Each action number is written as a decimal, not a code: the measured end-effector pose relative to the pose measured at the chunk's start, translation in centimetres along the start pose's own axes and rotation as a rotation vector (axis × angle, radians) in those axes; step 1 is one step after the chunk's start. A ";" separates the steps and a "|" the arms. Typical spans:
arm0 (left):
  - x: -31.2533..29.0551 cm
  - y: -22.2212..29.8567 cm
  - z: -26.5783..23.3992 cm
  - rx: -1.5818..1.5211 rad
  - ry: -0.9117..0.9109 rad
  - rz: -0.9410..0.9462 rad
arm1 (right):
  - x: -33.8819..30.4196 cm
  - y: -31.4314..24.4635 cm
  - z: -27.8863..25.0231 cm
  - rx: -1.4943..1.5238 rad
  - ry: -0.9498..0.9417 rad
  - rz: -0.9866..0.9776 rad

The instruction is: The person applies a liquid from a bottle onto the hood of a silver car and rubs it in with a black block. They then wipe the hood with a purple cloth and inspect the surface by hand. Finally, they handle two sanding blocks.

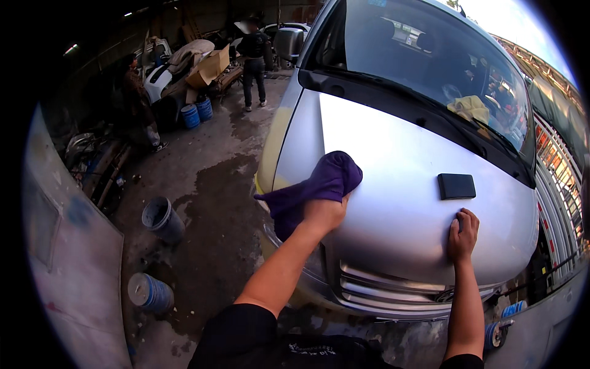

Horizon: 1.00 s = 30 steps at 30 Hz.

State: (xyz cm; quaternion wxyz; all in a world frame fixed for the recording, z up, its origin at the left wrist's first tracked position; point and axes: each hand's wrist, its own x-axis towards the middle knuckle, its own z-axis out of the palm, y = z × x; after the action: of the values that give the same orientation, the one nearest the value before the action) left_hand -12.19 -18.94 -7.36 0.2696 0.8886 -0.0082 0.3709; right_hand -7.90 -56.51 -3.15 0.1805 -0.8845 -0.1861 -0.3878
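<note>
A silver van hood (393, 203) spreads out in front of me. My left hand (326, 212) grips a purple cloth (316, 190), which is bunched over the fingers and lies against the hood's left side; one end hangs toward the fender. My right hand (463, 237) rests on the right part of the hood, its fingers curled in, with nothing visible in them. Just beyond it, apart from the fingers, a small black rectangular block (456, 186) lies on the hood.
Behind the windshield (424, 61) lies a yellow cloth (469, 109). Buckets (163, 219) stand on the stained floor at left, near a pale panel (74, 246). Two people (253, 58) stand farther back by piled car parts and cardboard (209, 67). A metal railing (556, 178) runs along the right.
</note>
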 end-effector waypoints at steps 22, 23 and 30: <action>-15.7 16.5 -7.4 -1.553 -0.212 -0.145 | -13.9 -14.4 -8.4 1.321 -0.807 0.132; -16.0 16.5 -6.5 -1.484 -0.191 -0.142 | -14.9 -15.1 -7.6 1.360 -0.739 0.058; -15.4 13.7 -8.4 -1.491 -0.722 -0.326 | -14.5 -16.2 -10.1 1.530 -0.570 0.731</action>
State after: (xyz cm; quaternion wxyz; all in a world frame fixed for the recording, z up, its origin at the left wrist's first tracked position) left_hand -31.80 -29.46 -6.28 0.8165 0.5320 -0.2085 -0.0821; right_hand -30.88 -49.95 -4.83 0.7805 -0.5888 -0.1382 0.1586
